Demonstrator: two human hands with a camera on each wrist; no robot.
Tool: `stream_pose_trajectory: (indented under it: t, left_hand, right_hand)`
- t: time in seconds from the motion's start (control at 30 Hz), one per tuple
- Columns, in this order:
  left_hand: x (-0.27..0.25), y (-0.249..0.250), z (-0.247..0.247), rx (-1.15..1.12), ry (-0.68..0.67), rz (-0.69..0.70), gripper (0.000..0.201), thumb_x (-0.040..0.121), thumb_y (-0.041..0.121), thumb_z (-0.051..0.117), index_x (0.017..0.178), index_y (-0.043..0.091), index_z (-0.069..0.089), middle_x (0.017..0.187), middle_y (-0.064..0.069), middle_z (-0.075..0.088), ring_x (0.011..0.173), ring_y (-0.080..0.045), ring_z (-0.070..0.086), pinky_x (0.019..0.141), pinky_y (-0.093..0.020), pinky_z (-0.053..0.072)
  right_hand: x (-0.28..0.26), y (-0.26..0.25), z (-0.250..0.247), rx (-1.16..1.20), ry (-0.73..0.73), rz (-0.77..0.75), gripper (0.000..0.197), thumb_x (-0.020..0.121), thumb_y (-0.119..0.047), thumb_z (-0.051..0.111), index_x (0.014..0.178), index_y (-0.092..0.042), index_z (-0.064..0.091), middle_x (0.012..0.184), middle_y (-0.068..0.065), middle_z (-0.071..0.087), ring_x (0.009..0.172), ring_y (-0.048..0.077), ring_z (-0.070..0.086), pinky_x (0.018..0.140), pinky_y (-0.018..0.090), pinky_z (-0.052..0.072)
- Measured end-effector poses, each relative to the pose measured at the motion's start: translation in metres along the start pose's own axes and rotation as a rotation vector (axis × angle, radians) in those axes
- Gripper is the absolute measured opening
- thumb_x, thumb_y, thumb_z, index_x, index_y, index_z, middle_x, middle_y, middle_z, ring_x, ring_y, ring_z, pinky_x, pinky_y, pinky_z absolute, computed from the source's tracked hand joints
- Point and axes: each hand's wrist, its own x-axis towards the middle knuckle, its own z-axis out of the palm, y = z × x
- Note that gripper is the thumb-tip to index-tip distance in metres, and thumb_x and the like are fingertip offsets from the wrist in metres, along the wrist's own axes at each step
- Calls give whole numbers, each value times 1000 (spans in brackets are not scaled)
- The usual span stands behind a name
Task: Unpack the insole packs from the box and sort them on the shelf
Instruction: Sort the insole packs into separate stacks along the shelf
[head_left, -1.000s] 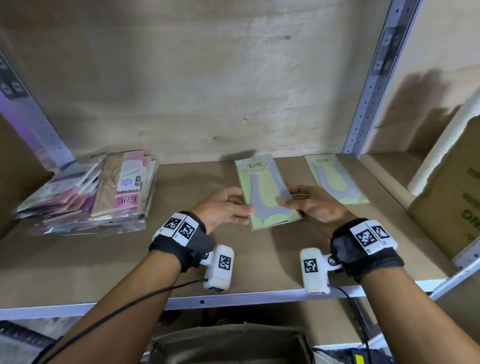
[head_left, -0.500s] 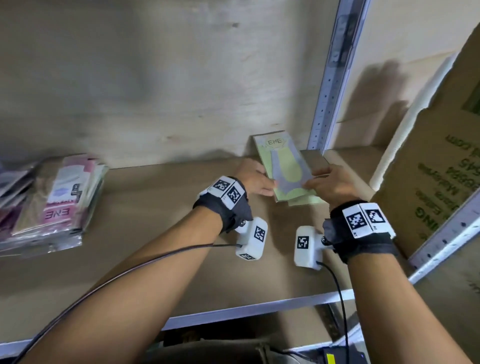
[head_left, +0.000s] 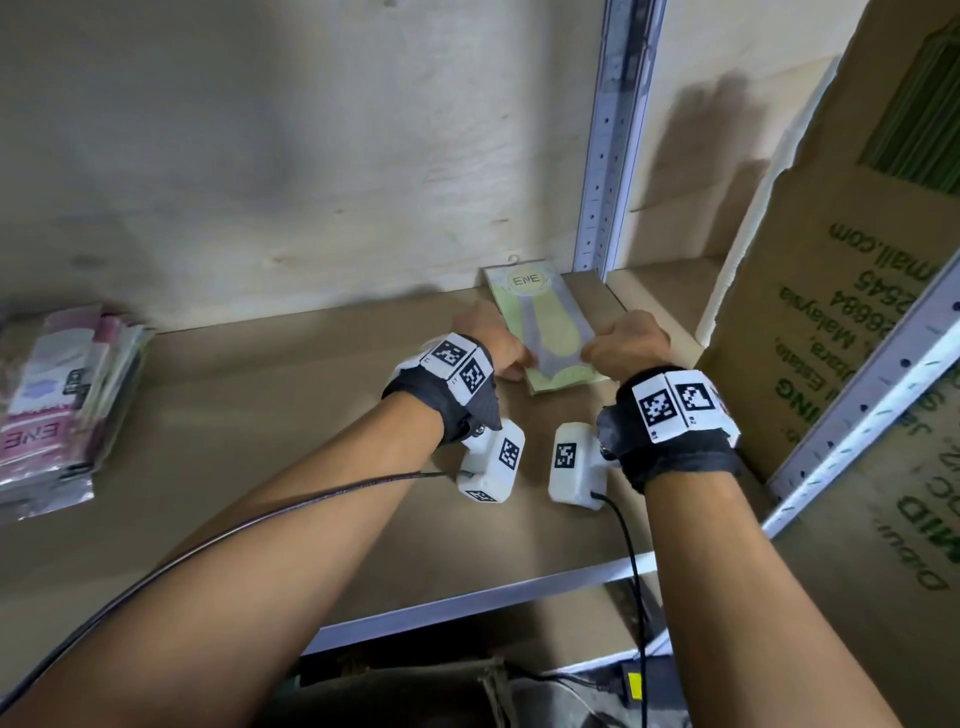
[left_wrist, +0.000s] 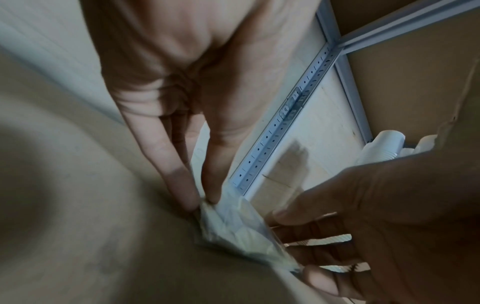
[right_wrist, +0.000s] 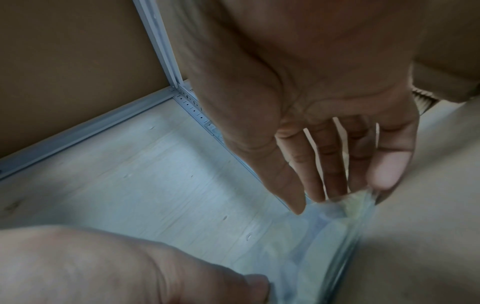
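Observation:
A green insole pack (head_left: 540, 325) marked ENE lies at the shelf's back right corner, next to the metal upright. The edge of a second green pack (head_left: 569, 383) shows under its near end. My left hand (head_left: 511, 358) pinches the top pack's left edge between thumb and finger; the left wrist view shows that grip on the pack (left_wrist: 233, 224). My right hand (head_left: 592, 353) holds the right edge, thumb and fingertips on the pack (right_wrist: 335, 230). A stack of pink insole packs (head_left: 52, 410) sits at the shelf's far left.
A tall cardboard box (head_left: 857, 322) with green print stands right of the shelf bay. The grey metal upright (head_left: 608, 156) rises just behind the green packs. The wooden shelf board (head_left: 291, 426) runs between the two piles. A dark bag (head_left: 415, 691) lies below the shelf's front rail.
Both hands have carried the green pack from the shelf's middle to the right, onto the other green pack by the upright. The head view has turned right with them.

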Motion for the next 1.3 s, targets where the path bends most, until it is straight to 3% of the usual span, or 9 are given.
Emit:
stream_pose_trajectory:
  t: [0.17,0.3,0.4,0.87,0.97,1.1,1.17,1.23,1.3]
  left_hand:
    - [0,1,2,-10,-46,-51,47,77,1,80,121,-5,63,119,-22,68,108,-35,68,95,-46,56]
    - [-1,2,4,30,46,-15,50,73,5,81,118,-8,61,118,-27,65,108,-39,67,92,-48,57]
    - [-3,2,6,23,46,-14,49,74,5,81,117,-8,62,117,-26,66,107,-38,68,90,-47,58]
    - [-5,-3,6,3,21,-20,49,77,7,81,118,-11,61,119,-27,66,109,-38,67,91,-46,58]
    - [-6,-3,5,-43,13,-25,48,77,5,80,119,-9,61,118,-26,67,105,-35,69,88,-44,60]
    - [-12,-5,-8,-46,24,-72,42,79,18,83,110,0,61,114,-19,71,90,-30,74,85,-42,61]
    - [-20,-13,-24,-110,59,-87,57,81,20,82,129,3,55,123,-16,64,85,-27,74,83,-40,62]
    - [-32,-26,-48,-141,112,-69,65,80,23,83,134,3,53,124,-17,62,78,-25,74,78,-38,63]
    - [-49,-44,-78,-189,171,-54,55,80,23,83,126,4,60,120,-17,64,76,-25,74,73,-36,63]
  right_hand:
    - [-3,0,-1,-3,-17,-11,25,90,-13,64,110,3,67,112,19,66,108,30,61,87,31,49]
    - [-3,2,0,7,-9,-35,25,89,-13,65,109,1,68,111,18,66,106,30,61,86,31,49]
    - [-1,4,-1,11,-3,-29,25,88,-14,65,109,0,68,109,17,67,104,31,61,91,34,53]
    - [5,7,1,30,-12,-6,24,88,-13,65,108,-1,69,107,16,68,103,30,61,89,34,53]
    - [5,6,0,24,-13,6,26,88,-14,65,111,-2,68,111,15,67,105,29,60,94,36,52]
    - [2,-1,1,2,11,12,35,87,-15,64,120,-5,65,123,14,62,119,32,53,100,35,47]
    - [-4,-7,1,1,40,-29,41,88,-17,63,128,-11,63,129,12,60,124,31,51,98,34,44]
    - [-12,-18,3,44,47,-119,38,88,-20,63,126,-16,64,126,9,63,118,28,56,96,33,46]
    - [-24,-32,10,180,-25,-195,27,88,-18,65,115,-15,67,115,10,69,103,26,64,89,33,51]
